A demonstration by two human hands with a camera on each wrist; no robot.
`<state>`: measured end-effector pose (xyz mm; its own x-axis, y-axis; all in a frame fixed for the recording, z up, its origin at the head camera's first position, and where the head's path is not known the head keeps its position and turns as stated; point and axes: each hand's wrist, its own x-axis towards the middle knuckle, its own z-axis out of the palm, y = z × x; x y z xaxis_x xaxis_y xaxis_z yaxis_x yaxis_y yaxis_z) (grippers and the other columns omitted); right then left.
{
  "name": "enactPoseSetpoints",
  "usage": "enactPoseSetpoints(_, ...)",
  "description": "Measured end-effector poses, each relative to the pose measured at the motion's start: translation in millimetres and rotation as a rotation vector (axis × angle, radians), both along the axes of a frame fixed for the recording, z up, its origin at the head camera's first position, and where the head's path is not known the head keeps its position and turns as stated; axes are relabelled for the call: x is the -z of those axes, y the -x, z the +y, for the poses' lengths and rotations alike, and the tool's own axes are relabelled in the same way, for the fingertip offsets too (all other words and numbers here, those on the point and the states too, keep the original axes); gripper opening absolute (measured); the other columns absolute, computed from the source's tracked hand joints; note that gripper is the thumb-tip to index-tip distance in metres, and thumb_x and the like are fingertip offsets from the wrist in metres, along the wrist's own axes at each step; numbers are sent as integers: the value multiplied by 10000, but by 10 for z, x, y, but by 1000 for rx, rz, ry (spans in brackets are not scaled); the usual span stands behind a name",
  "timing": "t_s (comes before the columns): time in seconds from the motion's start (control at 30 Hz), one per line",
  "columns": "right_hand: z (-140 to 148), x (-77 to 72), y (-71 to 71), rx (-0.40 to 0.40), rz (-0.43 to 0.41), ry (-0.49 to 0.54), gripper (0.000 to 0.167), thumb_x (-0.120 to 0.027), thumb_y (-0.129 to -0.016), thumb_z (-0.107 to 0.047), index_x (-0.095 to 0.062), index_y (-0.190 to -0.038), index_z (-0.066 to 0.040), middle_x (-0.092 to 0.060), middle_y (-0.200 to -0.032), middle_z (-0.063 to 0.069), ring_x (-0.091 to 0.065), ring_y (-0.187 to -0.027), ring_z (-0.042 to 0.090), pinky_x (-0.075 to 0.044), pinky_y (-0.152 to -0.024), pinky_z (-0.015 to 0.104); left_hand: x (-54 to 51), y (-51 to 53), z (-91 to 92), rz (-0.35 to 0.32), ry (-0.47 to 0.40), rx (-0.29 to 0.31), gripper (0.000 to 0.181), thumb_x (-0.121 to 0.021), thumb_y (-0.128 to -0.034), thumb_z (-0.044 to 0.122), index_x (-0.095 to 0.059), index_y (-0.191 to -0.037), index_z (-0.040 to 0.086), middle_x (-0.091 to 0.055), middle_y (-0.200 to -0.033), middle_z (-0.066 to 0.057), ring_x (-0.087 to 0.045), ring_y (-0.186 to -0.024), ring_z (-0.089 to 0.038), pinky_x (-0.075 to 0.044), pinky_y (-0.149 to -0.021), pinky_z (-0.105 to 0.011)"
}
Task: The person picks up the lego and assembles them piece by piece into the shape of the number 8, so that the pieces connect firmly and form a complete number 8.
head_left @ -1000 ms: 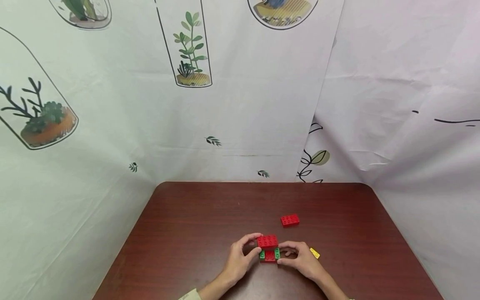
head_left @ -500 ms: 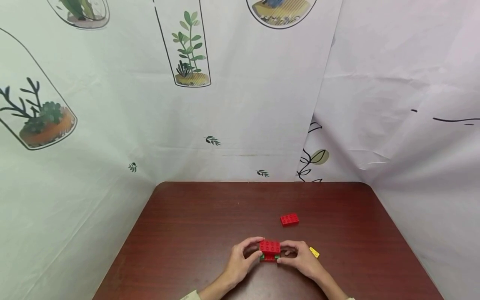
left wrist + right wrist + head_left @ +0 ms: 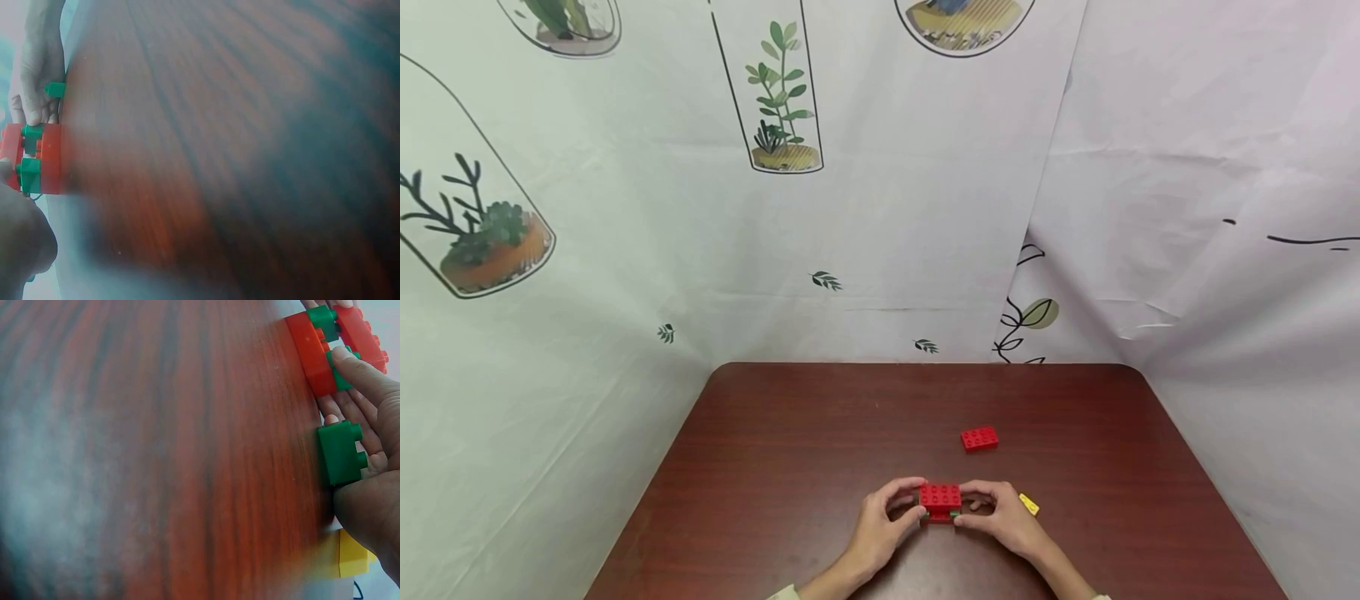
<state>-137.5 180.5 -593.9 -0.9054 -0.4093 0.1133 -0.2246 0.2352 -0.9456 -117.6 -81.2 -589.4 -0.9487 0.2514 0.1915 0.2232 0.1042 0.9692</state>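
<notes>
A red toy building brick (image 3: pixel 940 496) sits over two small green bricks (image 3: pixel 340 372), which stand on a lower red brick (image 3: pixel 310 353) on the table. Some green studs still show just under the upper brick in the left wrist view. My left hand (image 3: pixel 876 521) holds the upper red brick at its left end, thumb in front and fingers behind. At the stack's right end, my right hand (image 3: pixel 1003 517) pinches a green brick, its thumb pressed on the near face. Another green brick (image 3: pixel 339 453) stands beneath the right palm, hidden in the head view.
A loose red brick (image 3: pixel 980 439) lies farther back on the brown table (image 3: pixel 820 417). Just right of my right hand is a yellow brick (image 3: pixel 1028 504). Patterned white cloth (image 3: pixel 880 208) hangs behind and at the sides.
My left hand has brought the upper red brick down and slightly right and nearer, onto the green bricks, covering most of the lower layer. The right hand stays nearly still.
</notes>
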Motion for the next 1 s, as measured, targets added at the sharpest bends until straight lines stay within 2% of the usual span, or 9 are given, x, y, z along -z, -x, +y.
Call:
enactPoseSetpoints(0.2,1,17,6,-6,0,-17,361,-875,-900,-173,-760,-1208,-26,-770,-1146,88,-725,-939,154,-604,-805,273,11,-5,-12,21,33,-9,376,-814,-952,129,-721,-1314,97,-739,-1291,-55,-700,-1155,-175,-561,-1009,-321)
enactPoseSetpoints(0.53,-5,2,-1,-12,4,-8,338,-874,-898,-161,-768,-1205,-67,-772,-1150,75,-714,-974,113,-600,-820,276,10,-24,-31,4,35,-10,364,-814,-954,150,-732,-1309,146,-742,-1282,-34,-707,-1140,-186,-568,-987,-304)
enactPoseSetpoints(1.0,-11,-18,-16,-13,-6,0,332,-868,-904,-163,-770,-1211,-82,-773,-1156,64,-715,-988,122,-599,-826,279,40,-13,-47,89,60,-3,370,-809,-949,193,-722,-1307,148,-745,-1278,-30,-714,-1121,-191,-582,-971,-336)
